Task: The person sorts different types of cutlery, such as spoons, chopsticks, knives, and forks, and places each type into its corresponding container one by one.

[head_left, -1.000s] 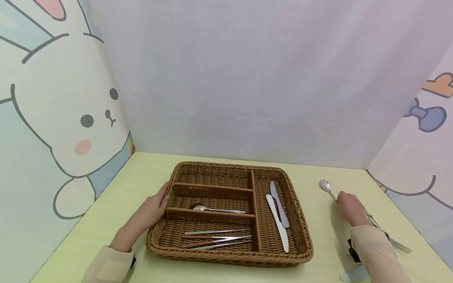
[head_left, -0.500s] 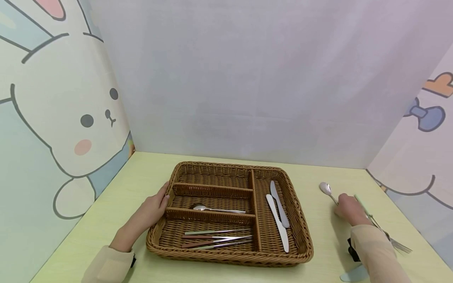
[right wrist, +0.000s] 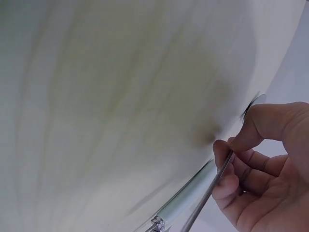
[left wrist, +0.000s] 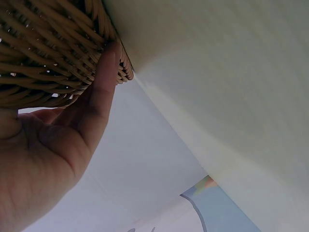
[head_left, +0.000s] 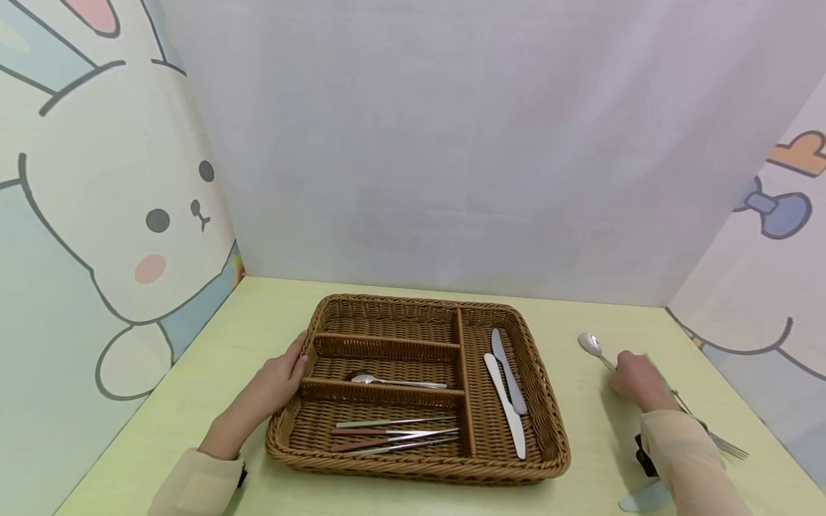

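My left hand point(head_left: 274, 383) lies along the outer left wall of the brown wicker basket point(head_left: 419, 473). In the left wrist view its fairly straight fingers point(left wrist: 100, 92) touch the weave. On the table to the right, my right hand point(head_left: 639, 383) pinches the handle of a silver spoon point(head_left: 589, 344). The right wrist view shows the thin metal handle point(right wrist: 207, 195) between thumb and forefinger. The spoon's bowl points away to the far left of the hand. Beside that hand lies a pale green handle point(right wrist: 190, 191), partly hidden.
Two knives point(head_left: 510, 408) lie in the basket's right compartment, a spoon point(head_left: 400, 383) in the middle one and several chopsticks point(head_left: 393, 433) in the front one. A fork point(head_left: 729, 448) and a pale knife blade point(head_left: 645, 498) lie by the right sleeve. A curtain wall stands behind.
The right hand has shifted slightly and the spoon's bowl has moved a little left and down. The left hand and the basket stay in place.
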`<state>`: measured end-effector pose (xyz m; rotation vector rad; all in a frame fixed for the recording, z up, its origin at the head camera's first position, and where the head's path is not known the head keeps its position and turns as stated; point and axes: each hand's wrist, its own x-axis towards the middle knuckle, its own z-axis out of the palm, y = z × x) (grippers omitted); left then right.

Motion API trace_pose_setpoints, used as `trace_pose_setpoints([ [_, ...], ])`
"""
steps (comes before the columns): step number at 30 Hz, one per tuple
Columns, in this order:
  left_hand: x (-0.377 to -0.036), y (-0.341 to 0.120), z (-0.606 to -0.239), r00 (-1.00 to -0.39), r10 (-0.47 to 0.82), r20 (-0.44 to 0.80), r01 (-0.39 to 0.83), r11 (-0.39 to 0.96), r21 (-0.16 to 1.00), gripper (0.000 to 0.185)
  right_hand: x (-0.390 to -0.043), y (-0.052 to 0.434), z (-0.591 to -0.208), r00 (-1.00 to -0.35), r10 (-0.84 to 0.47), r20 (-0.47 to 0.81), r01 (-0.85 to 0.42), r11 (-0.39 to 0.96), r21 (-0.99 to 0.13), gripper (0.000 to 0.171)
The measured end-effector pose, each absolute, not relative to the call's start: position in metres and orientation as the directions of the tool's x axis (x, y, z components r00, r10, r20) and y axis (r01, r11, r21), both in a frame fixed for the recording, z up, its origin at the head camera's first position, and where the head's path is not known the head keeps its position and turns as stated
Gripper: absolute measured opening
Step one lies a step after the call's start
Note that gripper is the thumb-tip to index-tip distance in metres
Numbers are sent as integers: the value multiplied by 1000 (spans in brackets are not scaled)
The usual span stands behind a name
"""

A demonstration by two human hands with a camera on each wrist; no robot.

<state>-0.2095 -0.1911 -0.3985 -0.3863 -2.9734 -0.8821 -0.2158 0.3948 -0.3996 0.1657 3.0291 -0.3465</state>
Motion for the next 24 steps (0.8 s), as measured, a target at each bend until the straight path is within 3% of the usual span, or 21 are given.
trace_pose_setpoints([
  [24, -209, -191, -397, -970, 230, 83, 238, 809, 537, 52, -213, 366, -383, -997, 19, 70, 2, 971, -240, 10],
])
